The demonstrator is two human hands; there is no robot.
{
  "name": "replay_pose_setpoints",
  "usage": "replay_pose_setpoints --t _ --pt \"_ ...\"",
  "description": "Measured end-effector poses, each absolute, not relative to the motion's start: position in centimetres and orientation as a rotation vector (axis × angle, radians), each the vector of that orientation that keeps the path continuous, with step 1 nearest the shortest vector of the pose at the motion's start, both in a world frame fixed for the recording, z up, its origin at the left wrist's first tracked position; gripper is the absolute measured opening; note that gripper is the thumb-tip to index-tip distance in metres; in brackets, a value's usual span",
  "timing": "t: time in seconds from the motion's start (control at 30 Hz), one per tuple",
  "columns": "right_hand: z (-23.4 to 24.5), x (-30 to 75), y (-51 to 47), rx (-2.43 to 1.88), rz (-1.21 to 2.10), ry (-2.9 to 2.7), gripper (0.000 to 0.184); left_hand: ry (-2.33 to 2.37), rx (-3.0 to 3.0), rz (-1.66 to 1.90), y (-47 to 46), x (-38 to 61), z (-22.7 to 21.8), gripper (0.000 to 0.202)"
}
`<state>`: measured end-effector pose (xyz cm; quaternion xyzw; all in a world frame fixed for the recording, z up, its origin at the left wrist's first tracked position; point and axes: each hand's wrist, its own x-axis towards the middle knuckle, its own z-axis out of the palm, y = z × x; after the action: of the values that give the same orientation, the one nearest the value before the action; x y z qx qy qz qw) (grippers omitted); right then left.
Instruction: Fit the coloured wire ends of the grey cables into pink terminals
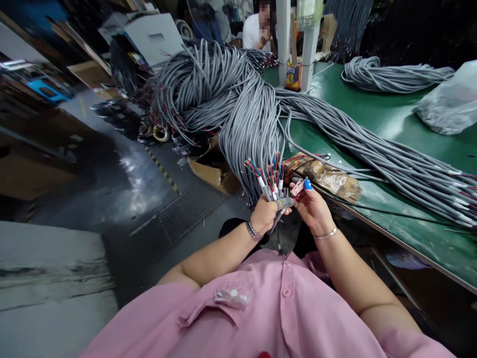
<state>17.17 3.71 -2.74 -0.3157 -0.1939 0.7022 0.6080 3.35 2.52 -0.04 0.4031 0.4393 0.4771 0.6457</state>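
My left hand (265,215) is closed around several grey cables (264,188) whose stripped ends fan out in coloured wires. A grey cover sits on its thumb. Close beside it, my right hand (313,208) pinches a small pink tool (298,187), whose exact kind I cannot make out. A blue cover (307,184) is on that thumb. The fingertips of both hands nearly meet at the fine wire ends of one cable. Just beyond, a large bundle of grey cables (249,124) hangs over the table edge.
The green table (395,117) carries a long row of grey cables (357,139), a coil (391,77), a plastic bag (452,102) and a taped wooden block (335,180). A cardboard box (210,174) stands on the floor. A person (255,30) sits at the back.
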Motion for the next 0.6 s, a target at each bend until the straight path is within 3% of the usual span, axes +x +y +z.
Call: replay_pose_setpoints --t 0.4,0.6 --pt "-2.7 17.8 3.5 -0.74 1.761 -0.43 0.049 0.939 0.897 1.152 1.5 2.3 -0.5 0.023" --pt "-2.1 18.2 2.9 -0.723 1.858 -0.617 0.04 0.948 0.878 1.207 1.2 2.4 -0.8 0.029"
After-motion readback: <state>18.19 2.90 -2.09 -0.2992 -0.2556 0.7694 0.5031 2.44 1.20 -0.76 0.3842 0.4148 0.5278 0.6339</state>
